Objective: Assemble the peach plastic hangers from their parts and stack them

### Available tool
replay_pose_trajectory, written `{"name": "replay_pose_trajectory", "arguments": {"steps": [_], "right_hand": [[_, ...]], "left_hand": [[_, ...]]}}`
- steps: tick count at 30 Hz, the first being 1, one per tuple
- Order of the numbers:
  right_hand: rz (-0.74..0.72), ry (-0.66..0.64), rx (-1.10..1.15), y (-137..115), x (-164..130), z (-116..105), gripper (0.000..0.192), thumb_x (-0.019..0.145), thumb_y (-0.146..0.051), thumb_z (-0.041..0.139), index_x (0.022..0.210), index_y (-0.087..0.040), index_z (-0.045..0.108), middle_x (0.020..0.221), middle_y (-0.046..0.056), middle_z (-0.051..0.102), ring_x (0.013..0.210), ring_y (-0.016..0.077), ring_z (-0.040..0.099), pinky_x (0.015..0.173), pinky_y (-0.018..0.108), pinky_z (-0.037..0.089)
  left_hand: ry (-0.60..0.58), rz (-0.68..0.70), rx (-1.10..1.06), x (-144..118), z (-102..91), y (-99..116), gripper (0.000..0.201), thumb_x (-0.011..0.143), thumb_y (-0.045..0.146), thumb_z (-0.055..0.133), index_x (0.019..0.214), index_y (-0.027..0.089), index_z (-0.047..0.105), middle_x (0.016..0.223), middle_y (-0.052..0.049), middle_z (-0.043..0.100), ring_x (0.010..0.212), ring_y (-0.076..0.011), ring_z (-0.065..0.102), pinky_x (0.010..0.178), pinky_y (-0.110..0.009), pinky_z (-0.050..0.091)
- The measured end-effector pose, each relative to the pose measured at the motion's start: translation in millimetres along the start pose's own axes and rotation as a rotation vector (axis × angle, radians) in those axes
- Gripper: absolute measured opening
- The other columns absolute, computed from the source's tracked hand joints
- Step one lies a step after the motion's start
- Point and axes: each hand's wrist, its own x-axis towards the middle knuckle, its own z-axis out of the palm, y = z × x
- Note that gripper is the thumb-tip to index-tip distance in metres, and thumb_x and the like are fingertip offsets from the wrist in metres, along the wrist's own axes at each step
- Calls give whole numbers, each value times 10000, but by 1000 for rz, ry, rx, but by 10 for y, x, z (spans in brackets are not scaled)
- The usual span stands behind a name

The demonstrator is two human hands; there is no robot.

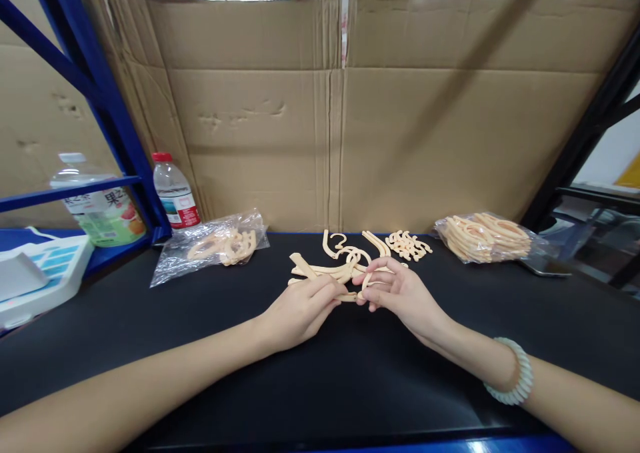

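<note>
Cardboard wall (250, 139) far, black counter (320, 386) | left hand (303, 309) fingers clamped on beige strip (347, 297), counter middle | right hand (407, 296) fingers clamped on curved beige piece (367, 281), just right; contact unclear | advise: left steady, ends aligned, light grip

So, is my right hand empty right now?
No, the right hand holds a small curved beige piece between its thumb and fingers.

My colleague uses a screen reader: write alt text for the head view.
A person's left hand and right hand hold cream-coloured pieces close together over a black table. More loose pieces lie beyond, between clear bags of similar ones.
</note>
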Motion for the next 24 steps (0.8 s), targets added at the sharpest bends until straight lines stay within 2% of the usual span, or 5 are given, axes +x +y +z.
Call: {"name": "replay_pose_trajectory", "arguments": {"steps": [4, 8, 14, 17, 24], "right_hand": [[-10, 43, 62, 24, 20, -18, 445, 651, -254, 799, 871, -225, 413, 788, 11, 688, 706, 166, 657, 643, 275, 488], [17, 59, 66, 11, 22, -30, 499, 648, -237, 801, 1035, -211, 488, 771, 9, 688, 765, 170, 649, 721, 297, 486], [24, -17, 30, 26, 26, -40, 204, 651, -272, 799, 754, -166, 658, 815, 18, 650, 717, 138, 609, 720, 289, 495], [55, -24, 44, 48, 37, -47, 190, 658, -276, 802, 752, -167, 678, 778, 5, 638, 734, 128, 603, 767, 287, 493], [197, -101, 118, 31, 20, -38, 267, 698, -362, 779, 806, -159, 643, 945, 73, 677, 901, 217, 653, 807, 353, 510]], "left_hand": [[81, 68, 40, -5, -8, -9, 177, 918, 116, 429, 1036, 175, 546, 926, -54, 648, 806, -147, 618, 709, -245, 496], [137, 114, 60, 2, -19, -4, 117, 901, 99, 464, 961, 163, 542, 881, -47, 648, 772, -136, 614, 690, -233, 496], [119, 155, 111, 18, -38, 10, 93, 901, 100, 455, 919, 155, 528, 833, -40, 637, 707, -123, 593, 624, -213, 471], [118, 153, 154, 17, -40, 7, 127, 905, 96, 421, 904, 159, 531, 817, -38, 633, 685, -122, 590, 606, -211, 472], [155, 180, 217, -3, -23, -7, 139, 889, 73, 435, 906, 152, 549, 834, -44, 650, 700, -130, 611, 599, -215, 478]]}}
